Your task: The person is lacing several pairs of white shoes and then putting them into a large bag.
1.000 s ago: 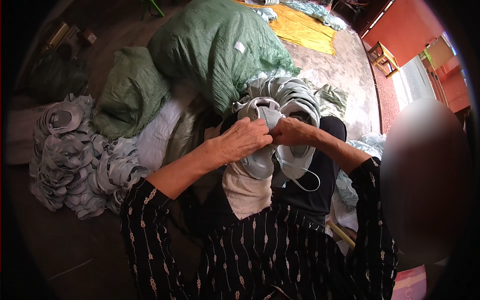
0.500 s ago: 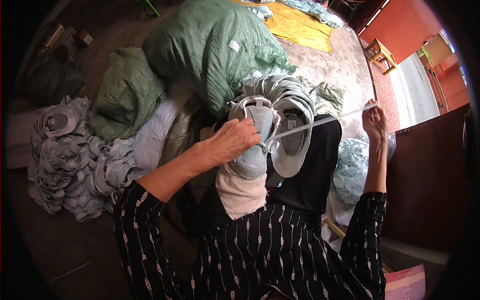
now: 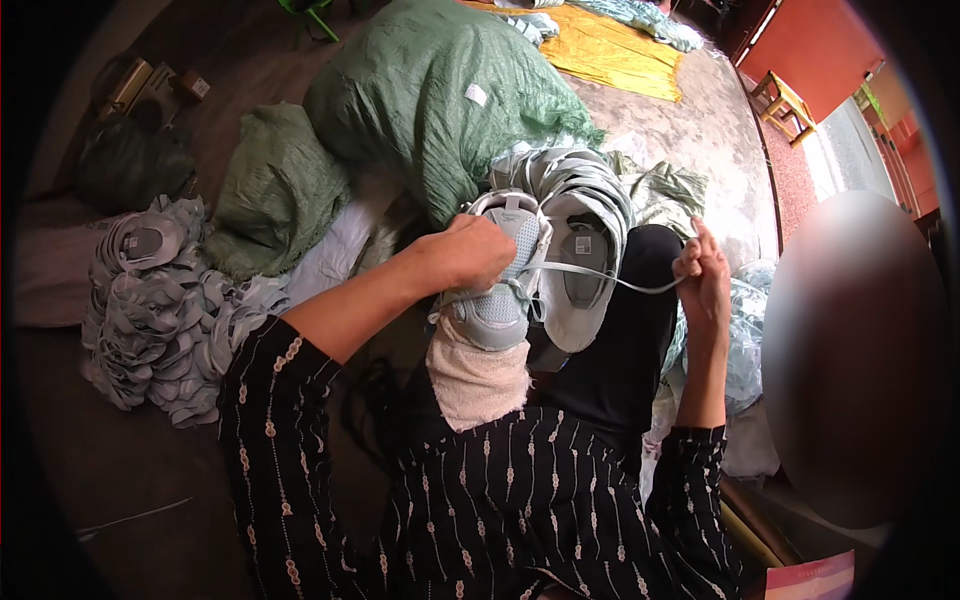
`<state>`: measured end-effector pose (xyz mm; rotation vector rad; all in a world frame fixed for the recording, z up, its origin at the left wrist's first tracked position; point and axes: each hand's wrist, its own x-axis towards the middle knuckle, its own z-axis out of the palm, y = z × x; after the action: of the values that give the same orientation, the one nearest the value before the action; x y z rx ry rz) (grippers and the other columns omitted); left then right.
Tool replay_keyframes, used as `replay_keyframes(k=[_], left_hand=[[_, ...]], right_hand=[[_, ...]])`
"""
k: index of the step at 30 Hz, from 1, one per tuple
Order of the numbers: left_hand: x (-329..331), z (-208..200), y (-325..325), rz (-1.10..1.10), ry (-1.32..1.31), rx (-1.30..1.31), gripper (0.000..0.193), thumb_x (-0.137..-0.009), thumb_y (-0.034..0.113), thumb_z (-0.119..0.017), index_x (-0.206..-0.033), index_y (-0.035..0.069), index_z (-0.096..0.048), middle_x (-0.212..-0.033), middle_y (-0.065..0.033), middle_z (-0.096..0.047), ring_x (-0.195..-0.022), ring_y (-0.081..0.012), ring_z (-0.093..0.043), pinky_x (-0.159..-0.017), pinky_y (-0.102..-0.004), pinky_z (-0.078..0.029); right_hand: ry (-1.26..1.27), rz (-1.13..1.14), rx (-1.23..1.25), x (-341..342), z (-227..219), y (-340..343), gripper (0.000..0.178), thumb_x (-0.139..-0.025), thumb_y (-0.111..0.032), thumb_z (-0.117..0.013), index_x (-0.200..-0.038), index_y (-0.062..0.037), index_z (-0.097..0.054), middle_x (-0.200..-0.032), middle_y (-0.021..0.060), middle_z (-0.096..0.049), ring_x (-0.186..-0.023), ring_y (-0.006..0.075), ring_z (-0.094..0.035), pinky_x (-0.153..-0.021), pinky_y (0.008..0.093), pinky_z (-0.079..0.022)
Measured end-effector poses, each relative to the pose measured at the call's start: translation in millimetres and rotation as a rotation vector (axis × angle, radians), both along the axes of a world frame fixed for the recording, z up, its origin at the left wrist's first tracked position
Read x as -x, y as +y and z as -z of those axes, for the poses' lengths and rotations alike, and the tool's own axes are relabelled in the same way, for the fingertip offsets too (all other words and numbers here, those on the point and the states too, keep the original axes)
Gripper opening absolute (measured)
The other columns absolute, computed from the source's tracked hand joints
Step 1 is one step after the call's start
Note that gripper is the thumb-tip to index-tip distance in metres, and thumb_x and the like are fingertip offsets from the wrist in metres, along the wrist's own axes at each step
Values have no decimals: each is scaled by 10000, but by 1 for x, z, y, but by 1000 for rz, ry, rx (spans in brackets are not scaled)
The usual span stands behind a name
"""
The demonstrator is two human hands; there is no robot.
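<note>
A grey shoe upper (image 3: 492,322) lies over my lap, toe toward me, with a white shoelace (image 3: 622,281) threaded through its eyelets. My left hand (image 3: 475,254) is closed at its left eyelet edge; the fingertips are partly hidden. Off to the right, my right hand (image 3: 706,272) is raised and pinches the lace, which hangs slack in a curve back to the upper. Against the upper's right side rests a nested stack of grey shoe uppers (image 3: 574,325). Beneath its toe a cream cloth (image 3: 478,388) covers part of my lap.
Large green woven sacks (image 3: 420,110) bulge ahead of me. To the left sits a heap of grey uppers (image 3: 180,330). A clear bag of pale blue pieces (image 3: 740,340) is by my right arm. Farther off are a yellow cloth (image 3: 620,50) and a wooden stool (image 3: 784,108).
My right hand has come in toward the shoe and lower, and the lace has gone from taut to slack. My left hand has shifted slightly up and left on the upper.
</note>
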<state>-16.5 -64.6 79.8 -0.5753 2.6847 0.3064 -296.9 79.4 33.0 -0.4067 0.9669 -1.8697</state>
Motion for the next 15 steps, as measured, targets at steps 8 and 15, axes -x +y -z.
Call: replay_keyframes(k=[8,15], left_hand=[[-6,29,-16,-114,190,-54,140,-723,144,-585,-752,25,-654,-708,-161,-628,-694,-320,-621,-632,-425,-480],[-20,43,-12,-466,845,-750,148,-832,165,-593,-795,22,-607,-847,6,-566,-823,-96,-513,-744,-257,-418]], right_hand=[[281,-382,-131,-105,12,-8,166,-925,-111,-521,-999,33,-557,-755,78,-616,-626,124,-588,-609,225,-484],[147,-525,-163,-154,16,-40,239,-941,-135,-489,-1079,54,-535,-753,77,-628,-628,121,-604,-595,217,-485]])
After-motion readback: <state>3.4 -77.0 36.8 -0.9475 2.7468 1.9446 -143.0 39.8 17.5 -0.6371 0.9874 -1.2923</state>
